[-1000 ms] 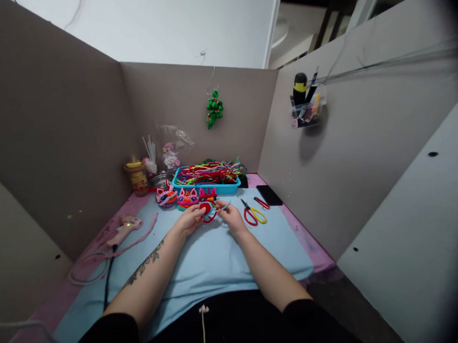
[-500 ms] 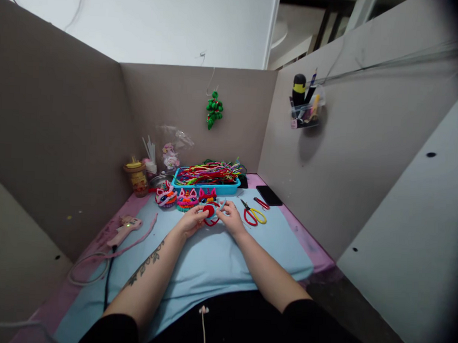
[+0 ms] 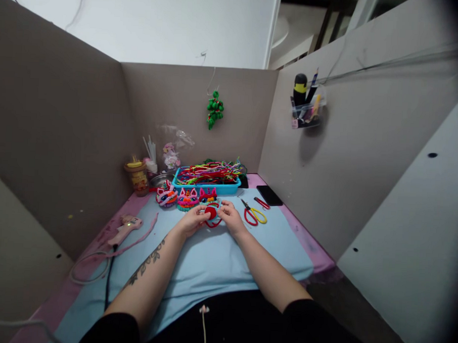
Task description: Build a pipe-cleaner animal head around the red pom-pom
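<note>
Both my hands meet over the light blue mat (image 3: 217, 262), pinching a small red pipe-cleaner piece (image 3: 211, 214) between them. My left hand (image 3: 191, 221) holds its left side with fingers curled. My right hand (image 3: 230, 217) grips its right side, where a thin grey-blue strand pokes up. Red loops hang below the piece. Three finished colourful cat-face figures (image 3: 186, 198) stand in a row just behind my hands.
A blue tray (image 3: 207, 187) heaped with coloured pipe cleaners sits at the back. Red-and-yellow scissors (image 3: 254, 214), a small red tool (image 3: 261, 203) and a black phone (image 3: 269, 195) lie to the right. A pink glue gun (image 3: 125, 228) with its cord lies left. Grey partitions enclose the desk.
My right hand has drawn closer to the left, bringing the grey-blue strand in against the red piece. The red piece has shifted slightly.
</note>
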`<control>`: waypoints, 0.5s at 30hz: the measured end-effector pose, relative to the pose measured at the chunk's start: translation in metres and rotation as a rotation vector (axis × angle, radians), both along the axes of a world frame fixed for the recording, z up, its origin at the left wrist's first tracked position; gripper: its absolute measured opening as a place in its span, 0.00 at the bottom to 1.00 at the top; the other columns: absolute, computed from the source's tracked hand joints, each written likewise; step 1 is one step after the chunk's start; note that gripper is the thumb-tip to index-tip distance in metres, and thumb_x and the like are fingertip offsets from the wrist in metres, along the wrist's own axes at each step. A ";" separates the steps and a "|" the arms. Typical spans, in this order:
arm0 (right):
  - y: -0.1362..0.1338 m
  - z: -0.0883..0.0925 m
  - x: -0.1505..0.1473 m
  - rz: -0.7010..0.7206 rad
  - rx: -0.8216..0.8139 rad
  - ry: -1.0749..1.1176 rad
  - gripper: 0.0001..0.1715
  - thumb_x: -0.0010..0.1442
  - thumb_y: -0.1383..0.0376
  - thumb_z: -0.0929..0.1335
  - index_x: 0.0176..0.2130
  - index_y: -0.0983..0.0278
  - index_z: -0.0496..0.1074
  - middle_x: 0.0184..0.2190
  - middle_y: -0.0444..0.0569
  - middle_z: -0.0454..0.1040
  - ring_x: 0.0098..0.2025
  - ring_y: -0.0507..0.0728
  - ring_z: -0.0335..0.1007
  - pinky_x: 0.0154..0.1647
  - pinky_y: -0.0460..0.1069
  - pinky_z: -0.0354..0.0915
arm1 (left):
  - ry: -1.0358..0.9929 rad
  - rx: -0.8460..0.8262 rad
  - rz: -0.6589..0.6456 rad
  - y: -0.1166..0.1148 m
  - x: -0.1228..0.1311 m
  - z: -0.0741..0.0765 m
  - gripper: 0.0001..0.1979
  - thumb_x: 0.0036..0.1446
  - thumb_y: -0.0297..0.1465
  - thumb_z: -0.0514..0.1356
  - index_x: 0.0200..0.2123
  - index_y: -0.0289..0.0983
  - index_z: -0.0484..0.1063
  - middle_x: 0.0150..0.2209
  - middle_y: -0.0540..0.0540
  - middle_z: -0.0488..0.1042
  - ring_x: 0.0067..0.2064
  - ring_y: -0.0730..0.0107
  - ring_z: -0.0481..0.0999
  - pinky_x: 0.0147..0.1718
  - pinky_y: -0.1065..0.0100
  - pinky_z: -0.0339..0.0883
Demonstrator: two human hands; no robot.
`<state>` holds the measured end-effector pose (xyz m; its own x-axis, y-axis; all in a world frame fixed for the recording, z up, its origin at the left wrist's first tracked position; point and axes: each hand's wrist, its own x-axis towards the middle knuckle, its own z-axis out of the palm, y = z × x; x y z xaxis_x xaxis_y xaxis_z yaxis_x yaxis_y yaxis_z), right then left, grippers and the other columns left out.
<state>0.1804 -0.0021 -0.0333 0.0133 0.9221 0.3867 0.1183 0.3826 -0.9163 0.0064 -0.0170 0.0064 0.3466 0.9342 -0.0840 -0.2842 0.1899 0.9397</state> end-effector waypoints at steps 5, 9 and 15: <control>-0.005 0.006 0.001 -0.033 0.005 0.016 0.13 0.49 0.54 0.71 0.26 0.62 0.72 0.51 0.52 0.66 0.51 0.61 0.65 0.48 0.54 0.63 | 0.021 -0.003 -0.006 0.002 -0.002 -0.002 0.20 0.38 0.32 0.74 0.35 0.34 0.73 0.22 0.52 0.71 0.20 0.80 0.66 0.19 0.76 0.54; -0.009 0.011 0.000 -0.025 0.002 0.044 0.10 0.48 0.57 0.71 0.26 0.62 0.71 0.51 0.51 0.64 0.52 0.61 0.64 0.47 0.54 0.63 | 0.032 -0.006 -0.022 0.003 -0.003 -0.004 0.21 0.37 0.31 0.74 0.35 0.34 0.72 0.24 0.51 0.73 0.22 0.78 0.68 0.21 0.75 0.55; -0.009 0.011 -0.002 0.007 -0.022 0.066 0.08 0.47 0.60 0.70 0.27 0.62 0.70 0.53 0.52 0.62 0.54 0.61 0.62 0.47 0.54 0.63 | 0.036 -0.004 -0.043 0.005 -0.005 -0.008 0.22 0.36 0.32 0.74 0.36 0.34 0.72 0.25 0.50 0.73 0.22 0.78 0.68 0.22 0.74 0.55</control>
